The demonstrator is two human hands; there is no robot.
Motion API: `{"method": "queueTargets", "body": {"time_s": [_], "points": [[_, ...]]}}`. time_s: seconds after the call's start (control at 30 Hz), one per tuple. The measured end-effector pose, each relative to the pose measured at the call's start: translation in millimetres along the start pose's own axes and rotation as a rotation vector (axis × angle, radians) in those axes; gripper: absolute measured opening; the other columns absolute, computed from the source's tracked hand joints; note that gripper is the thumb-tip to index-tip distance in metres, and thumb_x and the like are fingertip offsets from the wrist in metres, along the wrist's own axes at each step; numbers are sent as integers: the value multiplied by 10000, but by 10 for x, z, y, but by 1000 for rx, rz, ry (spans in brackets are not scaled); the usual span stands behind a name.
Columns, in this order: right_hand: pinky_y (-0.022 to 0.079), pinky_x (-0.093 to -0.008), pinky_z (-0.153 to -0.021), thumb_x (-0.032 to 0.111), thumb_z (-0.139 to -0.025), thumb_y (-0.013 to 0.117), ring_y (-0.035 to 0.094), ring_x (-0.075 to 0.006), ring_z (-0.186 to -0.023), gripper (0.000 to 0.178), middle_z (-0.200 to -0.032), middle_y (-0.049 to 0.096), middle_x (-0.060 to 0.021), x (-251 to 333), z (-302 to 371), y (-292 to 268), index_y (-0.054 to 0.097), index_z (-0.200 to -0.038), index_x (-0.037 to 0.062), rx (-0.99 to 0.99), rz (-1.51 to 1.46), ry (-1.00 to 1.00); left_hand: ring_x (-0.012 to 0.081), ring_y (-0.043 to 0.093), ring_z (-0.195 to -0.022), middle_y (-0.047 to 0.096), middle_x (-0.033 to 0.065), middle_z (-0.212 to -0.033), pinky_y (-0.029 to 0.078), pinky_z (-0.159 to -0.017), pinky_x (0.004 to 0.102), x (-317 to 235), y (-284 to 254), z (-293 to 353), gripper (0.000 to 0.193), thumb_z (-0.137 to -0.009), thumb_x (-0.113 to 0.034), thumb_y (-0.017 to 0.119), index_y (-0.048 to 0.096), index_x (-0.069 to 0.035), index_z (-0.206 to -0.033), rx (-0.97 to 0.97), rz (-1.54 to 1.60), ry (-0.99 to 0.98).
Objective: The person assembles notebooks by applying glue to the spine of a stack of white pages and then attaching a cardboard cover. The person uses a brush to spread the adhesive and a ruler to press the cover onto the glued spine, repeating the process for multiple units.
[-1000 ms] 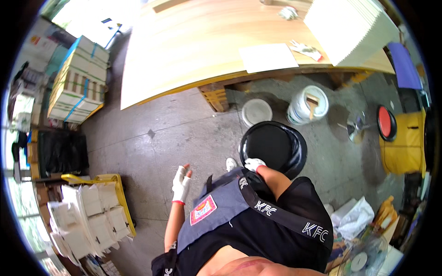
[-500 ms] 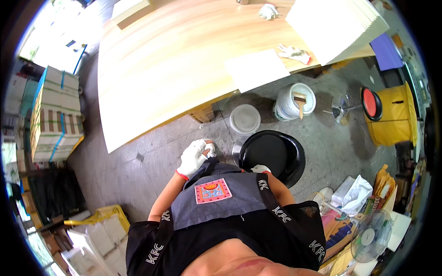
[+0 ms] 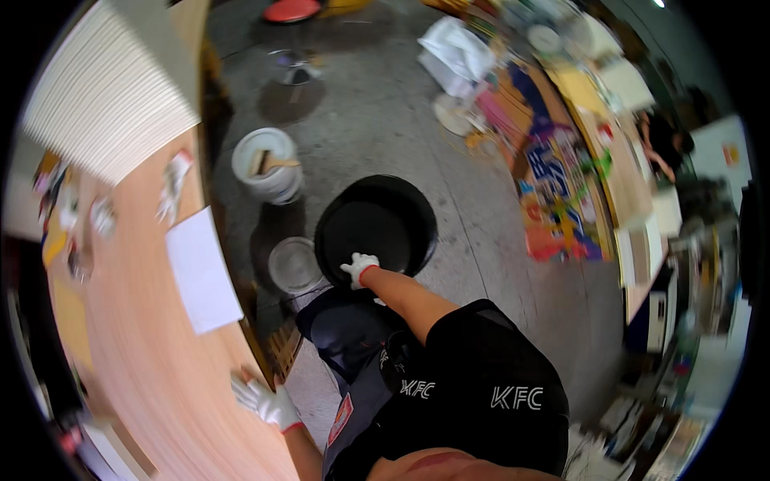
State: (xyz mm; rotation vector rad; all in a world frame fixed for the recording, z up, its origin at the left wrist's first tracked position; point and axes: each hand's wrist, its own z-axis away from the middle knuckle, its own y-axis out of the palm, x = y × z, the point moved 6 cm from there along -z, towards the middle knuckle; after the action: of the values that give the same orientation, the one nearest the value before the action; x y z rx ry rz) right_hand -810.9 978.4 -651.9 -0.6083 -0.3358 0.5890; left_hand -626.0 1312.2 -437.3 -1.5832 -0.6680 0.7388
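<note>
Open and empty, the left hand [image 3: 271, 403] is spreading over the table [image 3: 136, 337], the right hand [image 3: 360, 270] touching the black seat [image 3: 377, 220]. A sheet [image 3: 203, 272] is lying untouched.

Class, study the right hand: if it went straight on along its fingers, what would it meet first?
Probably the left rim of the black stool seat, since the right hand points across it. Depth is unclear; passing above that rim, it might next reach the round pale container.

Workshop, probably: worktable [image 3: 152, 345], bucket [image 3: 278, 189]
</note>
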Motion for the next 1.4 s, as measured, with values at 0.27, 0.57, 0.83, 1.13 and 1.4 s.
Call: {"method": "queueTargets", "body": {"time_s": [0.27, 0.57, 0.83, 1.13, 1.4], "points": [[492, -418, -922, 155, -936, 481, 561, -286, -1157, 561, -1256, 505, -124, -14, -238, -142, 432, -1420, 435, -240, -79, 0, 392, 360, -1372, 352, 217, -1519, 299, -1116, 512, 66, 90, -39, 704, -983, -506, 444, 409, 30, -1437, -89, -155, 223], [526, -481, -883, 253, -768, 769, 611, -415, -1058, 840, -1252, 512, -227, -218, -324, -726, 330, -1481, 319, -350, -261, -39, 462, 346, -1354, 396, 269, -1449, 291, -1098, 572, -159, -92, -286, 858, -622, -23, 766, 417, -2, -1405, 66, 95, 86], [525, -495, -845, 284, -750, 810, 631, -430, -988, 1059, -1238, 466, -228, -468, -667, -376, 120, -1545, 395, -305, -176, 63, 421, 335, -1372, 374, 188, -1482, 268, -1129, 561, -34, -76, -152, 863, -618, -135, 801, 440, -53, -1397, 46, 107, -14], [527, -478, -886, 347, -752, 773, 625, -467, -1014, 1000, -1296, 464, -301, -439, -689, -495, 168, -1547, 308, -231, -135, -102, 393, 343, -1368, 359, 171, -1502, 257, -1156, 506, -93, -70, 59, 835, -707, -213, 799, 416, -87, -1438, -40, -31, -66], [487, -226, -628, 254, -946, 620, 578, -68, -672, 332, -892, 663, -21, -796, 1132, -80, 638, -1188, 27, 363, -1240, -683, 427, 380, -1339, 390, 198, -1475, 328, -1115, 498, -1240, 523, 692, 824, -684, -192, 812, 433, -35, -1398, -366, 129, -108]]}}
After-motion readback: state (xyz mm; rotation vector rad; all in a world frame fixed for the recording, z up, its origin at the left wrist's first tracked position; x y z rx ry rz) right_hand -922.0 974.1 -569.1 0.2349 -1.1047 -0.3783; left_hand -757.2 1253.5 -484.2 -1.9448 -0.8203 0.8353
